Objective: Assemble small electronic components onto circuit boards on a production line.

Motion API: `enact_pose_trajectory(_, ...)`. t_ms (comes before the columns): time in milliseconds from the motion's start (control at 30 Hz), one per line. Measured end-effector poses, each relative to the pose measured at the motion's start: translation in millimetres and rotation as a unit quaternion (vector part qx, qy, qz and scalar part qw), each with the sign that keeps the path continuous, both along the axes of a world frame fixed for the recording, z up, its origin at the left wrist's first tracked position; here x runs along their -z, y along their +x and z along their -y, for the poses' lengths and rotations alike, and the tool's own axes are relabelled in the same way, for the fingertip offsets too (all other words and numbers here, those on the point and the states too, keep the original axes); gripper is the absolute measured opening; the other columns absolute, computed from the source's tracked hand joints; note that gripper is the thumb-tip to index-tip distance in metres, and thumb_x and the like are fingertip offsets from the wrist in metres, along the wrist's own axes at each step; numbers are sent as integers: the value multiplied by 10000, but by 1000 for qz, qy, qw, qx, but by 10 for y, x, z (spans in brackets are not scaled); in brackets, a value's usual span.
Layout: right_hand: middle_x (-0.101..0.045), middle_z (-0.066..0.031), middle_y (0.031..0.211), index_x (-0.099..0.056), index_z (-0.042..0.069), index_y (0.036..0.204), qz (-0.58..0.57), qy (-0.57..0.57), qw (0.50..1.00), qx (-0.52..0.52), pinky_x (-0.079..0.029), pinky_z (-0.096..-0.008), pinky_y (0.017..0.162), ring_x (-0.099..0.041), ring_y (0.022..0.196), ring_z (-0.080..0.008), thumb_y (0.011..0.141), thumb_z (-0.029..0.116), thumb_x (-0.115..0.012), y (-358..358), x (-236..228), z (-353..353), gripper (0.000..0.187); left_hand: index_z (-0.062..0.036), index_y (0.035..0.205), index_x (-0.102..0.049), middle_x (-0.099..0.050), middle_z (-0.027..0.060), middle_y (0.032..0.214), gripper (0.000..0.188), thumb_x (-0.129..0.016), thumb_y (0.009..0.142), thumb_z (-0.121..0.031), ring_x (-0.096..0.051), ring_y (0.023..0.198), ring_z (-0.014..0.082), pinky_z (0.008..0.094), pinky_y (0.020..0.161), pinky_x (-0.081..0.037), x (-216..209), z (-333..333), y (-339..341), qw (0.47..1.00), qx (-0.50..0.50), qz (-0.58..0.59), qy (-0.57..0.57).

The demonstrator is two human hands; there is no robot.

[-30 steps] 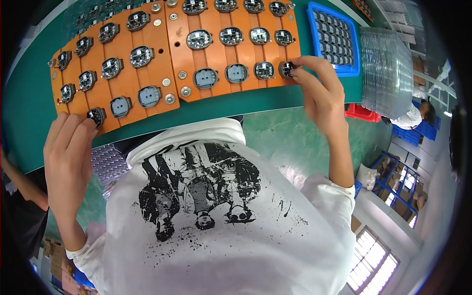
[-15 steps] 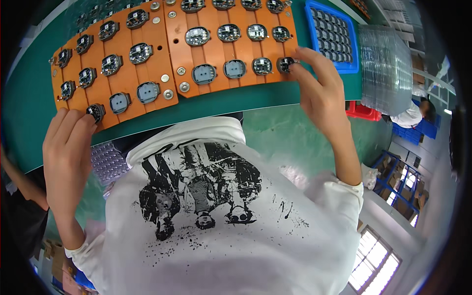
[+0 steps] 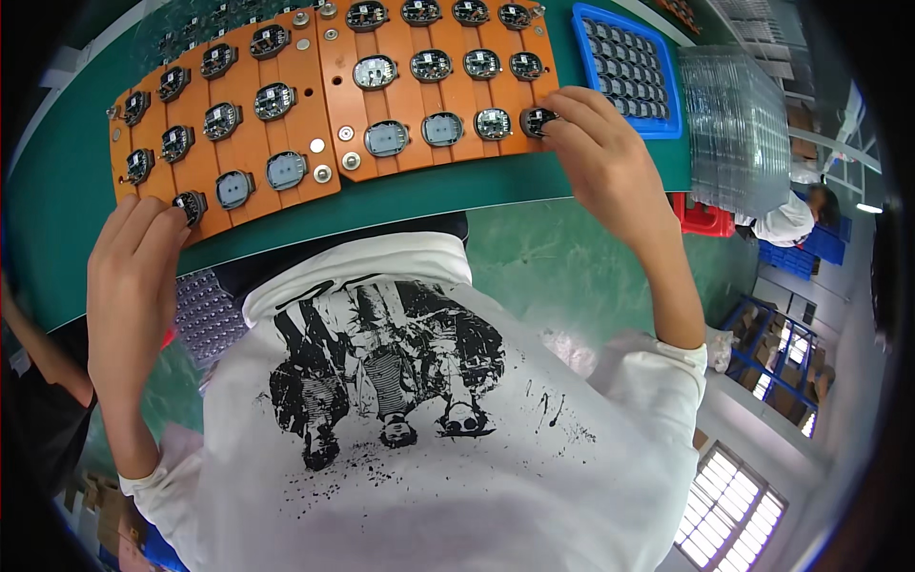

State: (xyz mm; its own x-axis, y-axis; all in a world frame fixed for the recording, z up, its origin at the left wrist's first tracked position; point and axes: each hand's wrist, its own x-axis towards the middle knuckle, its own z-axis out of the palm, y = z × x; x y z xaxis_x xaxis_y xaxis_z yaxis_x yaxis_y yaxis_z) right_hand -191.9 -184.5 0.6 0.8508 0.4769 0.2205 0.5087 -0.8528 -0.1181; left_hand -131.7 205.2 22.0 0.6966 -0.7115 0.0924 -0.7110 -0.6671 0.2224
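Two orange fixture trays [image 3: 262, 143] lie side by side, holding rows of watch cases, most with circuit boards showing inside. My left hand [image 3: 136, 272] is at the near left corner, its fingers bent and closed against a watch case [image 3: 190, 207]; the thumb is mostly hidden. At the right end of the near row, my right hand [image 3: 608, 162] pinches at another watch case [image 3: 537, 121], partly covered by the fingertips. Several near-row cases, such as this grey one [image 3: 386, 139], show plain grey inner faces with small dark dots.
A blue tray [image 3: 676, 95] of small grey parts stands right of the fixtures on the green table [image 3: 429, 186]. Beyond it are stacked clear plastic trays [image 3: 734, 133] and a red container [image 3: 703, 217]. Another person's arm [image 3: 57, 357] shows at the left edge.
The trays and table sit slightly more to the left on the right side of view. My right hand shifts left with them, its fingers closer together. My left hand stays at its corner case.
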Motion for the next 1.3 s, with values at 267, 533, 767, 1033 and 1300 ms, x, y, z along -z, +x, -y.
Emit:
enact_pose_trajectory(267, -640, -159, 1072, -583, -49, 864, 27, 7, 999, -23, -519, -414, 846, -595, 1073, -341, 669, -95, -673, -7, 104, 63, 220, 35, 813, -533, -489, 137, 770, 109, -623, 757, 56, -497, 710, 309, 404, 619, -405, -10, -13, -7, 1000, 5, -16, -12)
enact_pose_trajectory(533, -619, -103, 1038, -651, 20, 977, -5, 140, 990, 14, -475, -381, 833, -577, 1001, -310, 701, 31, -773, -36, -85, -65, 302, 11, 835, -534, -507, 133, 802, 134, -647, 766, 31, -505, 769, 326, 401, 683, -415, -45, -40, 6, 998, -19, -53, -17)
enact_pose_trajectory(767, -584, -87, 895, -653, 25, 837, 21, 112, 993, -41, -439, -394, 793, -558, 899, -283, 662, -28, -736, 155, 83, -200, 201, -3, 826, -538, -502, 126, 820, 160, -676, 748, 18, -513, 789, 323, 395, 697, -419, 0, -24, 63, 999, 6, -24, -37)
enact_pose_trajectory(1033, -569, -91, 846, -630, 11, 819, 21, 124, 991, -37, -430, -413, 807, -554, 880, -290, 636, -41, -712, 75, 108, -194, 207, -5, 819, -573, -528, 110, 802, 148, -685, 732, 34, -526, 758, 303, 373, 667, -404, 127, -47, -24, 995, 9, 5, -99)
enact_pose_trajectory(1300, -536, -95, 838, -598, 14, 815, 1, 87, 994, -59, -440, -410, 799, -547, 866, -300, 656, -42, -684, 113, 72, -270, 190, 1, 809, -557, -488, 132, 765, 201, -596, 626, 74, -511, 787, 331, 414, 710, -428, 35, -36, -76, 999, 39, 10, 0)
